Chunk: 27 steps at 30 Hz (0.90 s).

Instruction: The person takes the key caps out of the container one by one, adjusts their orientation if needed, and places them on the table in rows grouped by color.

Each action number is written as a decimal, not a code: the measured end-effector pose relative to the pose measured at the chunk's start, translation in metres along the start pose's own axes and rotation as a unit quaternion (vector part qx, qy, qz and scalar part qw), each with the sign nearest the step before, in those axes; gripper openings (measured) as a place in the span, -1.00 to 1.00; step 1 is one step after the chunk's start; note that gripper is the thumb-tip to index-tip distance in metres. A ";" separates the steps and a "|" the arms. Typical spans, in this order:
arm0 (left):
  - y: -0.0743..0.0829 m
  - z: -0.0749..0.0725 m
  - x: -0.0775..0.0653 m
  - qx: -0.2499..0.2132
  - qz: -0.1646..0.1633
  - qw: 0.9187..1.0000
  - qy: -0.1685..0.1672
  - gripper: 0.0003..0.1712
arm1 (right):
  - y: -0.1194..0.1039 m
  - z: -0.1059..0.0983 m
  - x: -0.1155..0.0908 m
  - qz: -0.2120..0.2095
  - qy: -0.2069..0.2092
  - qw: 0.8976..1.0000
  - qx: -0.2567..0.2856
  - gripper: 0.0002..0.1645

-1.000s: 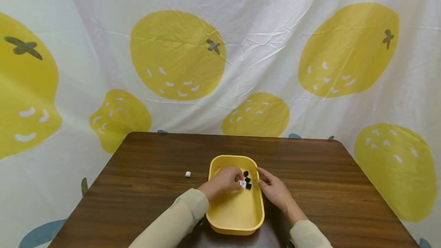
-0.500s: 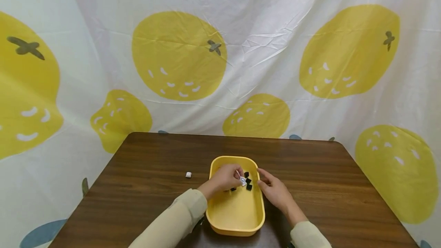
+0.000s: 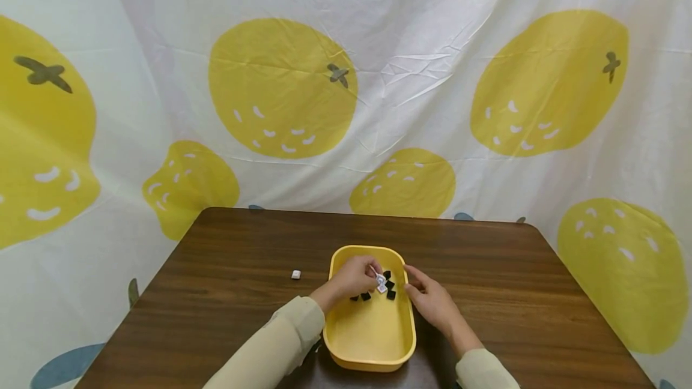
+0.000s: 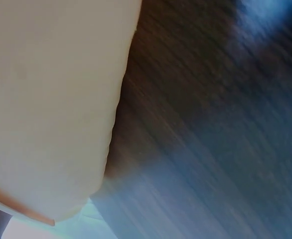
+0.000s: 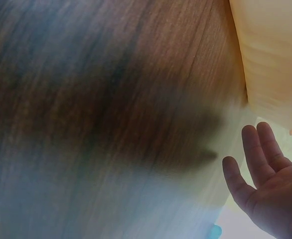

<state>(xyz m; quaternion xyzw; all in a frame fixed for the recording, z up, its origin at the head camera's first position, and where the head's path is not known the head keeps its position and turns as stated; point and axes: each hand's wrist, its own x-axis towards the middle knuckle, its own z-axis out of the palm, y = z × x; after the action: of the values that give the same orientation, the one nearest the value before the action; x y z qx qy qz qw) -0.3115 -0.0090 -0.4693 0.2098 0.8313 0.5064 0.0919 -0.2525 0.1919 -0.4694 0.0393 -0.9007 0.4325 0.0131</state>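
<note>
- Slightly higher than a second ago, the left hand (image 3: pixel 354 276) now leaves two black pieces (image 3: pixel 366 296) in view beneath it that did not show then; the white piece (image 3: pixel 381 284) at its fingertips has turned.
- That left hand pinches the printed white piece between thumb and fingers, above the inside of a yellow tray (image 3: pixel 370 335); whether it is one piece or two overlapping, I cannot tell.
- Three more black cubes (image 3: pixel 390 286) lie in a loose row just to the right of the held piece, near the tray's right wall.
- Grasping nothing, the right hand (image 3: pixel 432 299) has its forefinger and thumb at the tray's right rim; the right wrist view shows its fingers extended beside the outer wall.
- Another white cap (image 3: pixel 295 275) sits on the brown wooden tabletop (image 3: pixel 243 251), left of the tray and apart from it.
- Pale sleeves (image 3: pixel 276 335) cover both forearms.
- Behind the tabletop hangs a white cloth (image 3: pixel 405 101) printed with yellow fruit.
</note>
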 end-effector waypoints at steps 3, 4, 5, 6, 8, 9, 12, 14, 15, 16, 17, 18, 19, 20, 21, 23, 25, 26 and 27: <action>0.000 0.000 0.000 -0.031 -0.013 0.999 0.000 -0.88 | 0.000 0.000 0.000 -0.004 0.000 1.000 0.001 -0.47; 0.000 0.000 0.000 -0.039 -0.017 0.999 0.000 -0.88 | 0.000 0.000 0.000 -0.004 0.000 1.000 0.001 -0.47; 0.001 0.000 0.000 -0.048 -0.020 0.999 -0.001 -0.89 | 0.000 0.000 0.000 -0.004 0.001 1.000 0.001 -0.47; 0.001 -0.001 -0.001 -0.053 -0.023 0.998 -0.001 -0.91 | 0.000 0.000 0.000 -0.004 0.001 1.000 0.001 -0.47; 0.003 -0.002 -0.002 -0.061 -0.027 0.998 -0.002 -0.93 | -0.001 0.000 0.000 0.001 0.001 1.000 0.001 -0.47; 0.003 -0.003 -0.002 -0.063 -0.028 0.998 -0.002 -0.92 | -0.001 0.000 0.000 0.004 0.001 1.000 0.000 -0.47; 0.003 -0.005 -0.003 -0.062 -0.027 0.998 0.000 -0.87 | -0.001 0.001 0.000 0.008 -0.001 1.000 -0.001 -0.46; 0.003 -0.005 -0.003 -0.063 -0.023 0.998 -0.002 -0.85 | -0.001 0.001 0.000 0.010 -0.003 1.000 0.001 -0.46; 0.002 -0.006 -0.003 -0.060 -0.019 0.998 -0.003 -0.81 | -0.001 0.001 -0.001 0.011 -0.004 1.000 0.001 -0.46; 0.002 -0.007 -0.003 -0.057 -0.016 0.998 -0.002 -0.77 | -0.001 0.001 -0.001 0.010 -0.004 1.000 0.001 -0.46; 0.002 -0.009 -0.003 -0.055 -0.013 0.998 -0.003 -0.72 | -0.001 0.001 -0.001 0.010 -0.005 1.000 0.002 -0.46; 0.002 -0.011 -0.003 -0.053 -0.009 0.999 -0.002 -0.67 | -0.001 0.001 -0.001 0.009 -0.004 1.000 0.001 -0.46; 0.002 -0.014 -0.003 -0.050 -0.004 0.999 0.000 -0.65 | -0.001 0.001 -0.001 0.008 -0.003 1.000 0.001 -0.46; 0.002 -0.018 -0.003 -0.043 0.001 0.999 0.004 -0.64 | -0.001 0.001 -0.001 0.007 -0.002 1.000 0.000 -0.46; 0.002 -0.022 -0.004 -0.037 0.005 0.999 0.009 -0.65 | -0.002 0.001 -0.001 0.005 -0.002 1.000 0.000 -0.46; 0.002 -0.032 -0.005 -0.025 0.017 0.999 0.022 -0.69 | -0.003 0.000 -0.001 0.004 -0.002 1.000 -0.001 -0.46; 0.001 -0.043 -0.007 -0.019 0.025 0.999 0.041 -0.72 | -0.003 -0.001 -0.001 0.003 -0.003 1.000 0.000 -0.46; 0.001 -0.048 -0.008 -0.017 0.027 0.998 0.051 -0.72 | -0.003 -0.001 -0.001 0.002 -0.004 1.000 0.000 -0.46; -0.001 -0.054 -0.009 -0.020 0.029 0.997 0.063 -0.72 | -0.003 -0.002 0.000 0.000 -0.005 1.000 0.000 -0.46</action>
<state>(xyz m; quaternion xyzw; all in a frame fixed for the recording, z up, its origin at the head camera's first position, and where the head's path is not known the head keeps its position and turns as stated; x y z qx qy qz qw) -0.3231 -0.0569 -0.4454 0.1995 0.8189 0.5374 0.0283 -0.2521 0.1917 -0.4661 0.0413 -0.9008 0.4322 0.0090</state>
